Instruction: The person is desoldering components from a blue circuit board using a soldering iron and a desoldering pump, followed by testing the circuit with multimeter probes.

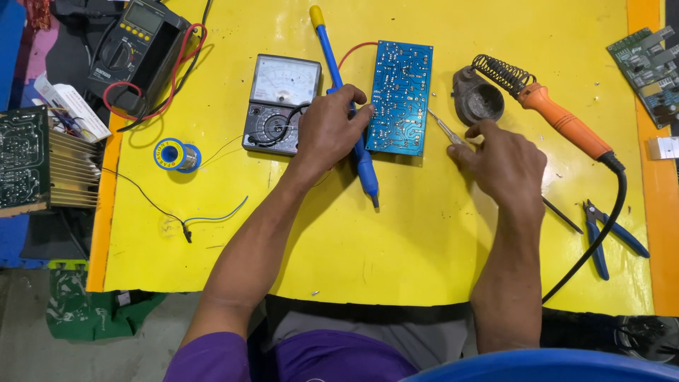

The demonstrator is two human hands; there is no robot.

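Observation:
A blue circuit board lies solder side up on the yellow table. My left hand rests at the board's left edge, fingertips touching it, lying over a blue desoldering pump with a yellow tip. My right hand pinches metal tweezers whose points reach the board's right edge. A red wire runs from the board's top left corner.
An orange-handled soldering iron sits in its coil stand. Blue cutters lie at the right. An analog multimeter, a solder spool, a digital multimeter and loose wires lie at the left.

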